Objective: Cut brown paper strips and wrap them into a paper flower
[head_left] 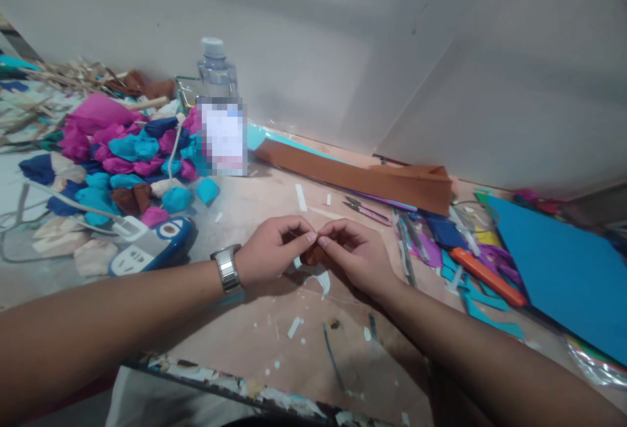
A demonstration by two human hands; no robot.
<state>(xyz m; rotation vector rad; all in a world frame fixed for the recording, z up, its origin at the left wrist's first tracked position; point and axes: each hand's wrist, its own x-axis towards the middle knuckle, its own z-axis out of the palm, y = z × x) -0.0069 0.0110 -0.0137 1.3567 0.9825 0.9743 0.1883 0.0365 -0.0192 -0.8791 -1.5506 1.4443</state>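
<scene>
My left hand (279, 247) and my right hand (360, 254) meet over the middle of the table, thumbs and forefingers pinched together. Between them is a small piece of brown paper (310, 256), gathered at its top and mostly hidden by the fingers. A white curved scrap (321, 280) lies on the table just below it. Behind my hands rests a pair of pink-handled thread snips (369, 210). A long folded brown paper strip (353, 175) stretches along the wall.
At left are a heap of coloured paper puffs (130, 146), a blue-and-white power strip (154, 244) with cords, a blurred phone (223, 140) and a bottle (215, 71). To the right lie an orange cutter (487, 277), tweezers (406, 247), paper scraps and a blue sheet (563, 264).
</scene>
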